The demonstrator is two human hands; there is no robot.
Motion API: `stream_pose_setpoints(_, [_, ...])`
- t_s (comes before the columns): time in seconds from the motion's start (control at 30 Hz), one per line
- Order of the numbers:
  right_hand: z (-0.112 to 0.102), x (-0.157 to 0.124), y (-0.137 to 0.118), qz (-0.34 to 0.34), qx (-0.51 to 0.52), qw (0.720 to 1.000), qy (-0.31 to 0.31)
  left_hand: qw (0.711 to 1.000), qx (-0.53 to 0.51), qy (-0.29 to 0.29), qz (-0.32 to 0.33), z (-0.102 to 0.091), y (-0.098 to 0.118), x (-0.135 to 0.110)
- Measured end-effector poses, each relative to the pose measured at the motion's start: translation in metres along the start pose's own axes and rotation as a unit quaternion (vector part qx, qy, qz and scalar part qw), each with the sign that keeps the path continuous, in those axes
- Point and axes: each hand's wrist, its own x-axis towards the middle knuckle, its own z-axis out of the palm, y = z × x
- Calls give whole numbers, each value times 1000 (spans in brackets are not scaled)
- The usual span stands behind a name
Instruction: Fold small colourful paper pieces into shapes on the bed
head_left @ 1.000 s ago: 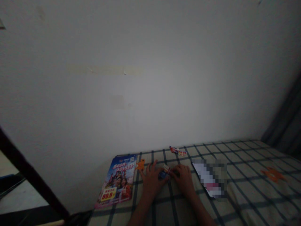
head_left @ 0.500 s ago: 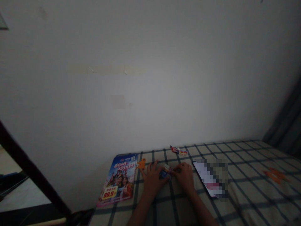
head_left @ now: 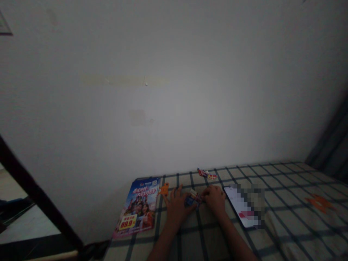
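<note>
Both my hands rest on a checked bedsheet [head_left: 282, 203] near the wall. My left hand [head_left: 177, 207] lies with fingers spread, pressing down a small folded piece of printed paper [head_left: 191, 199]. My right hand [head_left: 216, 200] has its fingers pinched together on the right end of the same paper. The light is dim and the paper's shape is hard to make out.
A colourful printed leaflet [head_left: 138, 207] lies left of my hands. A small orange paper shape [head_left: 163, 189] sits beside it. A crumpled red-and-white scrap [head_left: 207, 174] lies by the wall. A phone [head_left: 243, 204] lies to the right; another orange shape [head_left: 319, 203] lies farther right. A dark bed rail [head_left: 35, 197] crosses the left.
My right hand has slid slightly up and to the right along the paper. My left hand stays in place.
</note>
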Motion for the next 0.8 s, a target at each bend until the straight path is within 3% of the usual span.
stream_pose_setpoints(0.5, [18,1,4,-33,6,999,33,999,12,36,9,8,-1,-1])
stream_pose_setpoints(0.8, [21,-4,36,-175,65,981,43,1000,-1,31,3,6,-2,0])
